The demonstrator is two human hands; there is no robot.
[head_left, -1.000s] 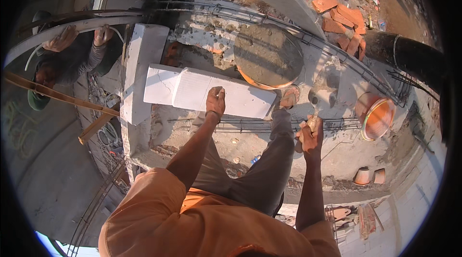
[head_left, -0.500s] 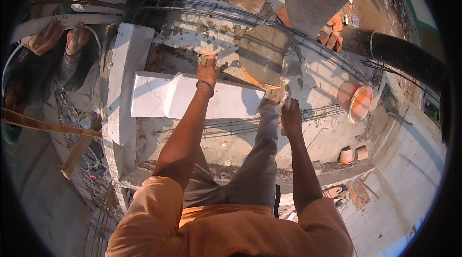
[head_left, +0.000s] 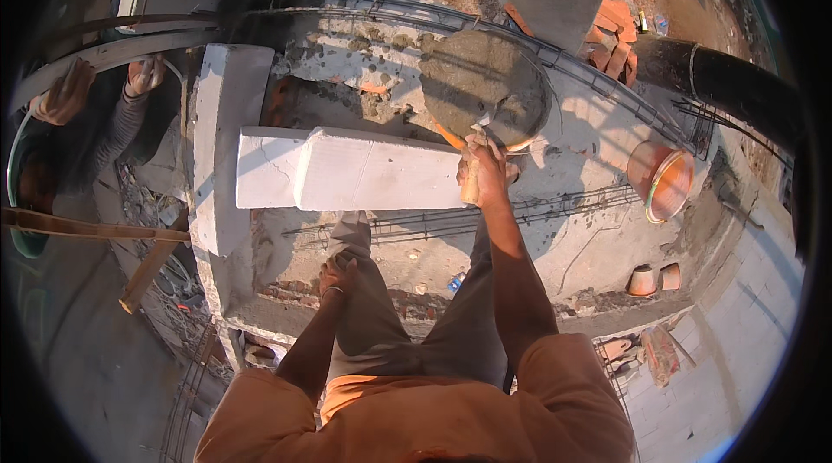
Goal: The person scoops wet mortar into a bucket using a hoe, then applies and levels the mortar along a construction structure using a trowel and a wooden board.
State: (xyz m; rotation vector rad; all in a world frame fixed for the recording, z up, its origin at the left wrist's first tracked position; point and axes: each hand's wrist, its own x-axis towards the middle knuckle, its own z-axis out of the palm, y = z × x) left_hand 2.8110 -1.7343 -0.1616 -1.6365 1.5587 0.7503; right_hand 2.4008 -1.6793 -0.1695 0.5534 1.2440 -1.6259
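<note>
My right hand is closed around the wooden handle of a trowel at the near rim of a round pan. The trowel's blade is mostly out of sight at the mortar. Grey wet mortar fills the pan, which has an orange edge. My left hand lies on my left knee with nothing in it, fingers loosely bent. White blocks lie in a row just left of the trowel. Beyond them is a ledge spotted with mortar, with a small brick piece on it.
Steel bars run behind the pan, with more bars nearer me. An orange bucket and small pots stand right. Broken bricks lie beside a black pipe. At left, another person's hands grip a long curved board.
My left hand has drawn back from the mortar-spotted ledge to my left knee. My right hand has moved left and forward to the pan's rim, bringing the trowel to the mortar.
</note>
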